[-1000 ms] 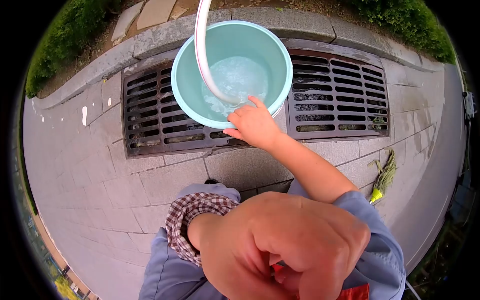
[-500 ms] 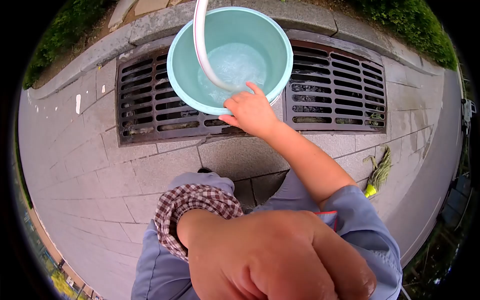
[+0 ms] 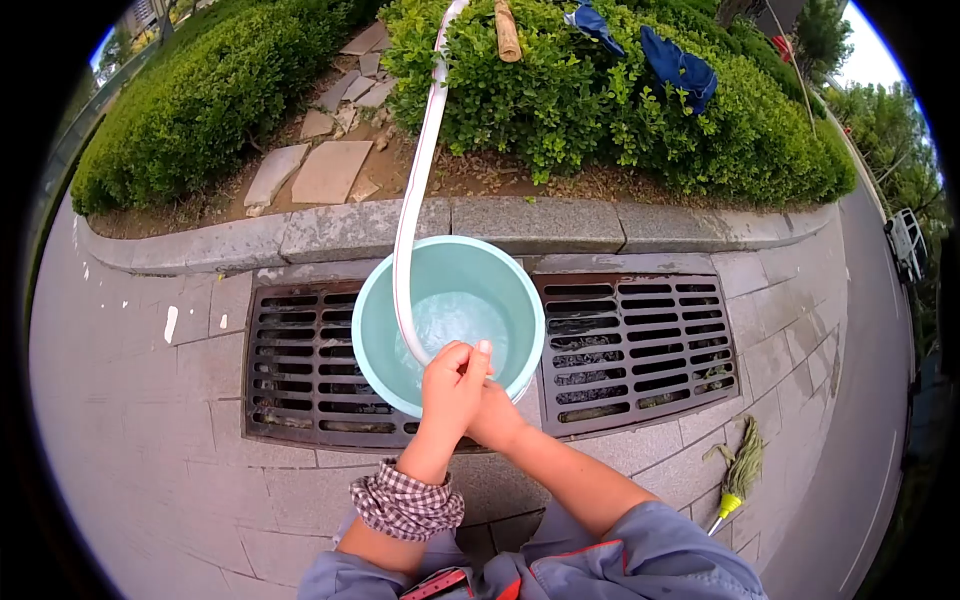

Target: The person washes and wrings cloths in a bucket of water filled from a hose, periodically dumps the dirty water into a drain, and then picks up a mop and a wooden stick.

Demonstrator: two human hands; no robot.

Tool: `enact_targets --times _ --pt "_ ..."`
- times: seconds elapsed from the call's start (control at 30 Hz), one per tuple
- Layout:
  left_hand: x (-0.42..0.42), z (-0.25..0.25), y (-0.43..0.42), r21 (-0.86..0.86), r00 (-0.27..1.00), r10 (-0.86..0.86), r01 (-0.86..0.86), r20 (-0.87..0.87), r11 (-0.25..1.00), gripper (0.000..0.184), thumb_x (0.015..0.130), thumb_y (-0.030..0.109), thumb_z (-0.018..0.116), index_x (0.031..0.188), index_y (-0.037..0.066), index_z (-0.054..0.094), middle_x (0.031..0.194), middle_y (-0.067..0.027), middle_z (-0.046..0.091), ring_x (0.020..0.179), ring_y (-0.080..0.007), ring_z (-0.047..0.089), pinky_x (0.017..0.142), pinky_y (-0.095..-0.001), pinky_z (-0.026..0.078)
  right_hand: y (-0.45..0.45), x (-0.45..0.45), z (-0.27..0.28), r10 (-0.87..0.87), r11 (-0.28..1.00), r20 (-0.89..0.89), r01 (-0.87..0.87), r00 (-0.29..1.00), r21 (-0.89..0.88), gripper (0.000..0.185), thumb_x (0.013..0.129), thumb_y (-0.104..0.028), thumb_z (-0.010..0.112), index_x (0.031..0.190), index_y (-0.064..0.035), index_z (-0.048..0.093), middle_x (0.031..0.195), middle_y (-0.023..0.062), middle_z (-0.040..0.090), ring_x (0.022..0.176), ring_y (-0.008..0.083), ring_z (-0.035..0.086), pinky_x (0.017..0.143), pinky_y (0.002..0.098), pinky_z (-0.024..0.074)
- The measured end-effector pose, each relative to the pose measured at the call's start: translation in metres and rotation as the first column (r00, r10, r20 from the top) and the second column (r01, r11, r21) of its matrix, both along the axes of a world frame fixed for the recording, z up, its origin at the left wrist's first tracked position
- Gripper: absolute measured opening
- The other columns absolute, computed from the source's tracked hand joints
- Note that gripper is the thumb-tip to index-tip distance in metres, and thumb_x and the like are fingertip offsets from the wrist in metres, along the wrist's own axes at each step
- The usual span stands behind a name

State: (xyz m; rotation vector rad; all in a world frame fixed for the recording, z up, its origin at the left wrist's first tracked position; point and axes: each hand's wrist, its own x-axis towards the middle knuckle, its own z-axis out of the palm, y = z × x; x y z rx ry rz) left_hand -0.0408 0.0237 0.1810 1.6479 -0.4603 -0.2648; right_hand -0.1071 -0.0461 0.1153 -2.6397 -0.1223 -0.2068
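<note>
A pale green bucket [image 3: 480, 275] stands on the drain grates with water [image 3: 462, 320] in its bottom. A white hose [image 3: 412, 210] with a thin red stripe comes down into it and reaches my hands at the near rim. My left hand [image 3: 450, 388], a checkered sleeve cover [image 3: 408, 502] at its wrist, is closed and overlaps my right hand [image 3: 492, 415]. The right hand is closed around the hose's end, its fingers mostly hidden. What the left fingers hold is also hidden.
Metal drain grates [image 3: 640, 345] lie on both sides of the bucket. Behind runs a stone kerb [image 3: 535, 225], then hedges [image 3: 600, 130] with blue cloths [image 3: 680, 68] and a wooden pole [image 3: 507, 32] on them. A mop [image 3: 740, 465] lies on the paving at right.
My left hand has moved from close before the camera down to my right hand at the bucket's rim. The view has tilted up, showing the hedges. The right hand stays by the hose end.
</note>
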Motion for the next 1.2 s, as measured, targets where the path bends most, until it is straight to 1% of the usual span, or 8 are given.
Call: enact_targets --times 0.13,0.4,0.57,0.8,0.9,1.0,1.03,1.2 --pt "0.011 -0.039 0.009 0.335 0.952 0.093 -0.192 0.290 0.922 0.029 0.087 0.023 0.063 0.069 0.001 0.059 0.067 -0.0115 0.055 0.060 -0.0260 0.056 0.057 -0.0364 0.045 -0.010 0.001 0.004 0.107 0.911 -0.351 -0.234 0.930 -0.341 0.010 0.078 -0.014 0.056 0.085 -0.0094 0.062 0.074 0.0049 0.066 0.072 0.0233 0.067 0.063 0.0394 0.0519" --pt "-0.008 -0.063 -0.008 0.510 0.920 -0.028 -0.191 0.390 0.839 0.023 0.089 0.025 0.058 0.079 0.004 0.059 0.078 -0.0106 0.057 0.066 -0.0290 0.058 0.061 -0.0386 0.048 -0.090 0.021 0.036 0.408 0.889 -0.585 -0.452 0.701 0.078 0.029 0.083 -0.035 0.062 0.094 -0.0073 0.065 0.081 0.0145 0.066 0.079 0.0338 0.064 0.070 0.0434 0.0507" --pt "-0.007 -0.063 -0.010 0.505 0.927 -0.009 -0.196 0.374 0.841 0.016 0.088 0.023 0.057 0.084 0.008 0.059 0.081 -0.0086 0.058 0.075 -0.0296 0.059 0.065 -0.0408 0.048 -0.150 0.142 0.150 -0.153 0.980 -0.079 0.161 0.985 0.114 0.025 0.087 -0.030 0.059 0.096 -0.0071 0.064 0.088 0.0114 0.069 0.083 0.0287 0.066 0.074 0.0394 0.0512" --pt "-0.003 -0.068 -0.009 0.478 0.890 -0.061 -0.183 0.451 0.859 0.013 0.083 0.022 0.062 0.082 0.009 0.060 0.076 -0.0075 0.056 0.071 -0.0283 0.058 0.061 -0.0400 0.047 -0.243 0.306 0.221 -0.710 0.703 0.112 0.692 0.695 0.162 0.057 0.087 -0.047 0.057 0.117 0.0002 0.049 0.106 0.0183 0.064 0.097 0.0317 0.063 0.084 0.0406 0.0482" --pt "-0.004 -0.068 -0.008 0.483 0.901 -0.058 -0.175 0.430 0.858 0.015 0.082 0.024 0.063 0.081 0.009 0.060 0.076 -0.0071 0.056 0.070 -0.0276 0.058 0.060 -0.0398 0.047 -0.290 0.372 0.197 -0.844 0.532 0.110 0.795 0.524 0.293 0.053 0.087 -0.048 0.059 0.094 0.0045 0.057 0.073 0.0150 0.060 0.054 0.0214 0.056 0.048 0.0365 0.0456" --pt "-0.003 -0.068 -0.008 0.481 0.898 -0.047 -0.189 0.437 0.856 0.016 0.081 0.025 0.064 0.080 0.009 0.061 0.075 -0.0068 0.056 0.069 -0.0271 0.058 0.059 -0.0393 0.048 -0.287 0.394 0.199 -0.937 0.338 0.052 0.860 0.346 0.382 0.054 0.087 -0.049 0.059 0.092 0.0041 0.056 0.074 0.0122 0.059 0.056 0.0200 0.055 0.048 0.0354 0.0473" --pt "-0.004 -0.069 -0.008 0.492 0.895 -0.047 -0.198 0.443 0.848 0.016 0.081 0.025 0.064 0.079 0.009 0.061 0.075 -0.0068 0.056 0.069 -0.0270 0.058 0.059 -0.0391 0.048 -0.293 0.395 0.203 -0.876 0.382 -0.131 0.835 0.464 0.396 0.077 0.085 -0.049 0.060 0.126 0.0102 0.033 0.112 0.0247 0.060 0.098 0.0318 0.063 0.083 0.0409 0.0495" --pt "-0.003 -0.066 -0.007 0.504 0.895 -0.070 -0.182 0.440 0.844 0.016 0.080 0.025 0.064 0.079 0.009 0.061 0.073 -0.0068 0.056 0.067 -0.0266 0.058 0.059 -0.0389 0.048 -0.281 0.365 0.193 -0.715 0.401 -0.157 0.584 0.681 0.706 0.053 0.082 -0.036 0.066 0.111 0.0053 0.050 0.087 0.0115 0.066 0.066 0.0149 0.062 0.056 0.0305 0.0470"
